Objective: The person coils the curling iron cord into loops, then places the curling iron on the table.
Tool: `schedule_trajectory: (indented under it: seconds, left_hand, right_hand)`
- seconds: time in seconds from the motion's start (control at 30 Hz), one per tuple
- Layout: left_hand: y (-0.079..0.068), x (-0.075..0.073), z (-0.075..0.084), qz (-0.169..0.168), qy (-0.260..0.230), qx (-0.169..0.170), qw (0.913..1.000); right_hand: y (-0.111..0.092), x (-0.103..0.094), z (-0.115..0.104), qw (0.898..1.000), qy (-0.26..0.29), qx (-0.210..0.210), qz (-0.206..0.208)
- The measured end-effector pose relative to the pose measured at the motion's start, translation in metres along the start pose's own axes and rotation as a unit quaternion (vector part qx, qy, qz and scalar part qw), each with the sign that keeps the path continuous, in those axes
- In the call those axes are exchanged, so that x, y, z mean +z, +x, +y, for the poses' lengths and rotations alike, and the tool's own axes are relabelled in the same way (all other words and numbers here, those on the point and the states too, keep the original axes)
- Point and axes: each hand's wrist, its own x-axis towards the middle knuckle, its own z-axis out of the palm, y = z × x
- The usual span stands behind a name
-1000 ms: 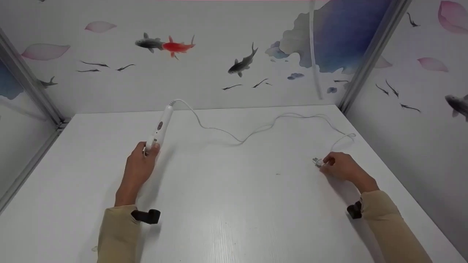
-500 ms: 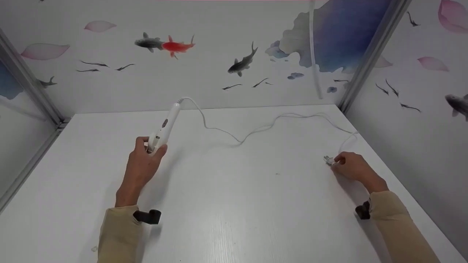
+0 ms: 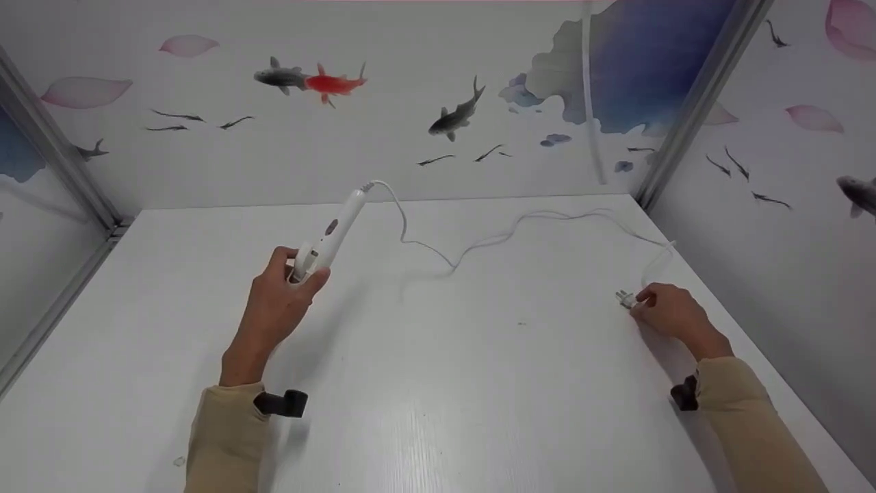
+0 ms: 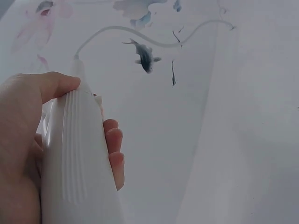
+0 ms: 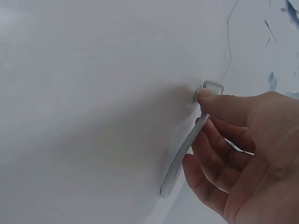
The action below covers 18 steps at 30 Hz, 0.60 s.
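My left hand (image 3: 280, 305) grips a white corded curling iron (image 3: 340, 226) near its lever, over the left part of the table. It tilts up and away, with an oval dark button on its handle. In the left wrist view, the thumb lies along the ribbed white body (image 4: 77, 154) and fingertips show on the far side. On the right, my right hand (image 3: 674, 316) pinches the white power plug (image 3: 624, 299), its metal prongs facing left. The right wrist view shows thumb and fingers at the plug (image 5: 214, 87), the cord (image 5: 184, 151) hanging down from it.
The thin white cord (image 3: 452, 266) winds across the back of the white table (image 3: 438, 383) from iron to plug. Behind it stands a wall (image 3: 383, 150) painted with fish. Metal posts (image 3: 705, 103) mark the corners.
My left hand has moved right with the curling iron, which leans more to the right. My right hand has shifted right with the plug, and the cord near it has moved too.
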Motion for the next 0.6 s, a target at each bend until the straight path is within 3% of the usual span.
schedule_trajectory:
  seconds: [0.2,0.33,0.6]
  left_hand:
    - [-0.003,0.002,0.009,-0.005,0.008,0.003,0.9999]
    - [-0.004,0.005,0.015,-0.003,0.014,0.018,0.9997]
    - [-0.006,0.009,0.018,-0.002,0.025,0.030,0.9992]
  right_hand:
    - [-0.001,-0.005,-0.006,0.999,-0.017,0.040,-0.017]
    - [-0.003,-0.009,-0.022,0.997,-0.050,0.050,-0.034]
    - [-0.003,-0.008,-0.062,0.998,-0.059,-0.005,-0.027]
